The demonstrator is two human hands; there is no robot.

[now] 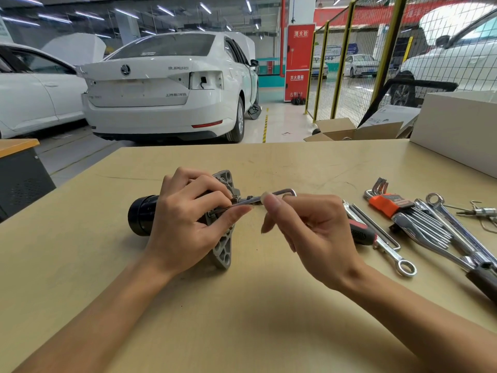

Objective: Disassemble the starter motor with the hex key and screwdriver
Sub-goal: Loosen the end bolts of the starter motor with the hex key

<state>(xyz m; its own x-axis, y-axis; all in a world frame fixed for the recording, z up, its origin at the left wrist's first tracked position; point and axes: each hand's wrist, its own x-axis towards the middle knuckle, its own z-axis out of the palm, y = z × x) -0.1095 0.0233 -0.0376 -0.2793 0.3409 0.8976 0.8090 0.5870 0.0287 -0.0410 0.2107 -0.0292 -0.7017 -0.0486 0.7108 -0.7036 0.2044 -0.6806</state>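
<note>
Bare forearms reach in over the workbench point(269, 305); the left hand point(188, 224) is curled over the starter motor point(141, 215), which lies on its side beneath it, while the right hand point(317, 238) pinches the hex key point(252, 199), whose tip sits at a bolt by the mounting flange point(223, 254). This looks like the bolt-loosening step, and next the key needs turning with the motor held firm. Right of the right hand lie a screwdriver point(361, 232), wrenches and an orange holder point(390, 204) gripping more hex keys; beyond, an open cardboard box point(349, 131) hides its contents.
</note>
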